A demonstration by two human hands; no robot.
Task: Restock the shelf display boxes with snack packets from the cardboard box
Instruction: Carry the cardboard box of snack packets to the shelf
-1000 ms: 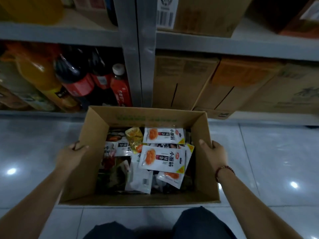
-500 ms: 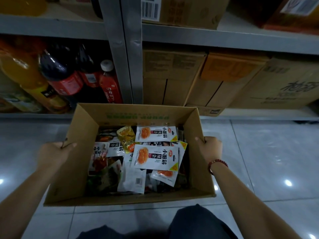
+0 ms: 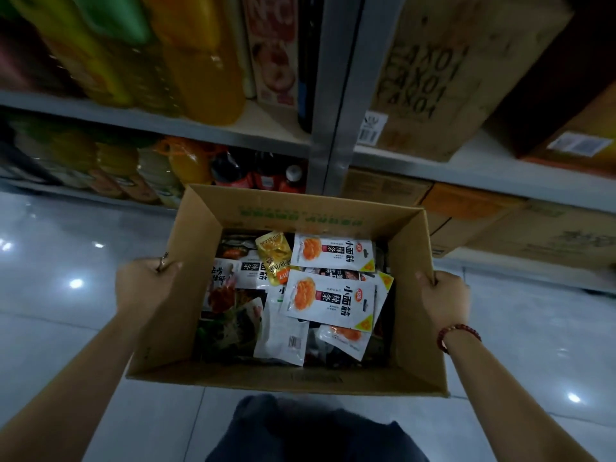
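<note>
Open brown cardboard box (image 3: 293, 378) of mixed snack packets (image 3: 328, 303), now lifted higher than a moment ago, off grey tiled floor (image 3: 66, 328). Left hand (image 3: 143, 285) and right hand (image 3: 445, 300) curled over side rims. Restocking not yet begun. Metal shelf edge (image 3: 466, 166) close beyond far rim; free room beside.

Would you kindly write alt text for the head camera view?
Two hands, left hand and right hand, grip opposite side walls of an open cardboard box full of snack packets, held above a tiled floor before shelves of drink bottles and cartons.
</note>
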